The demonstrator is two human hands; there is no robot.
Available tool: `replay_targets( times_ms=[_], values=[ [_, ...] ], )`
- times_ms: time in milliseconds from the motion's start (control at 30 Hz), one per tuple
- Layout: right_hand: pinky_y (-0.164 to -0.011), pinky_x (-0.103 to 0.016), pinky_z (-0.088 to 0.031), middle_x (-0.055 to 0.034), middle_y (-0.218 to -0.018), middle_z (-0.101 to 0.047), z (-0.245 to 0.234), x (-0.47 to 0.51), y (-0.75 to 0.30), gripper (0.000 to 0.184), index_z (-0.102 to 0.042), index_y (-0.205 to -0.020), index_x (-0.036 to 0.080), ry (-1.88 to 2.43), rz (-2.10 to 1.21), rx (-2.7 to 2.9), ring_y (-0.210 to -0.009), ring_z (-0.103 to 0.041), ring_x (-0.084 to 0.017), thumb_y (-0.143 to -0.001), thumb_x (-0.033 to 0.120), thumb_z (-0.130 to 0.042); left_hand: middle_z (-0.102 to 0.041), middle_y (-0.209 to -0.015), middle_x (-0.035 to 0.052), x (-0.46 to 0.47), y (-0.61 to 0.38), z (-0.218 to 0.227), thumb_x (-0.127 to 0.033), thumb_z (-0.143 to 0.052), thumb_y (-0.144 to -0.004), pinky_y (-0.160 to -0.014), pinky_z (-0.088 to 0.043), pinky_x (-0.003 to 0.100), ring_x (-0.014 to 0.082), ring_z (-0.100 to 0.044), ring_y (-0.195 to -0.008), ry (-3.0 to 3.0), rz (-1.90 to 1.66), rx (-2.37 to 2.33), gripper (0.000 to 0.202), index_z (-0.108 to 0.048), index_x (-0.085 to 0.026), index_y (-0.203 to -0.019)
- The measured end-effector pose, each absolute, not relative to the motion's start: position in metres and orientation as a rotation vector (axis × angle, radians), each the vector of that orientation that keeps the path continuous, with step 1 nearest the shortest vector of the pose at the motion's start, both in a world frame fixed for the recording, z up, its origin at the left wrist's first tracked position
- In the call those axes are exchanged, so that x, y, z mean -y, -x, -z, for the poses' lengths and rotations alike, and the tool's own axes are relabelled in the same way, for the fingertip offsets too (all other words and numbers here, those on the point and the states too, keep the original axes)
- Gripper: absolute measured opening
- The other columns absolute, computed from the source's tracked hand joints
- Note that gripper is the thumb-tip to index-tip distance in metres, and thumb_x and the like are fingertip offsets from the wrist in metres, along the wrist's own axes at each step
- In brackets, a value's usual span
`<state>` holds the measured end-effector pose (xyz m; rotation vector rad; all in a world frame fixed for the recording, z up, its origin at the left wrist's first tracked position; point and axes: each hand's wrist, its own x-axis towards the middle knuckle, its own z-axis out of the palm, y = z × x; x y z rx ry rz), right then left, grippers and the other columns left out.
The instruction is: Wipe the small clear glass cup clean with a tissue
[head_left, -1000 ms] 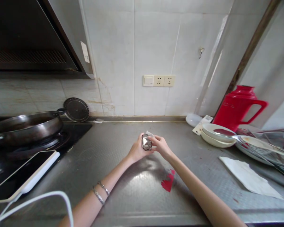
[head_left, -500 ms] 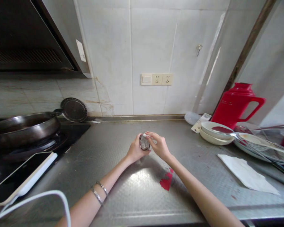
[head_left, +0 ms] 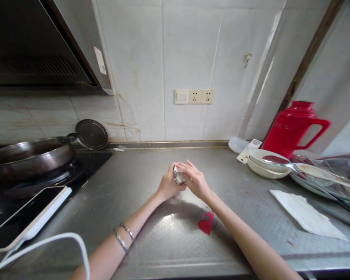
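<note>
My left hand (head_left: 168,184) is wrapped around a small, shiny glass cup (head_left: 180,178), its mouth tilted toward me above the counter. My right hand (head_left: 196,179) lies over the cup's right side, with its fingers stretched across the rim. A small white scrap, looking like tissue (head_left: 175,169), shows under the right fingertips at the upper rim. The inside of the cup is partly covered by that hand. Below the hands, a torn red scrap (head_left: 206,224) lies on the metal counter (head_left: 140,167).
At left, a pan (head_left: 32,157) sits on the stove, with a phone (head_left: 26,217) and white cable (head_left: 76,237) nearer me. To the right are a red thermos (head_left: 291,128), stacked bowls (head_left: 265,169), a plate (head_left: 303,181) with utensils, and a white napkin (head_left: 307,216).
My right hand has shifted from a pinch at the cup's rim to lying flatter over its opening, with fingers more stretched. My left hand keeps its hold. The view has shifted slightly.
</note>
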<state>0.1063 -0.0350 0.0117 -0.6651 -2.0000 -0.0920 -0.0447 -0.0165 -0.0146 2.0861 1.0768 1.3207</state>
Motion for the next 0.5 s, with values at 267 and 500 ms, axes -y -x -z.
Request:
replay_targets(
  times_ms=[267,500],
  values=[
    [-0.106,-0.048,-0.042,-0.0082,-0.121,-0.065,-0.01,0.04,-0.107,0.036,-0.06,-0.118,0.023,0.621,0.196,2.071,-0.119,-0.057,-0.02,-0.091,0.01,-0.041,-0.057,-0.123,0.0099,0.019,0.044,0.015,-0.027,-0.076,-0.057,-0.089,-0.048,0.037,0.0263,-0.06,-0.106,-2.084,-1.274,-1.11,0.076,-0.038,-0.023,-0.123],
    [-0.111,-0.053,-0.033,-0.0076,-0.119,-0.066,-0.013,0.036,-0.111,0.038,-0.059,-0.12,0.025,0.673,0.216,1.995,-0.113,-0.061,-0.02,-0.091,0.01,-0.039,-0.06,-0.115,0.0071,0.021,0.042,0.01,-0.026,-0.077,-0.055,-0.083,-0.049,0.033,0.0224,-0.062,-0.097,-2.029,-1.345,-1.089,0.077,-0.038,-0.023,-0.121]
  ],
)
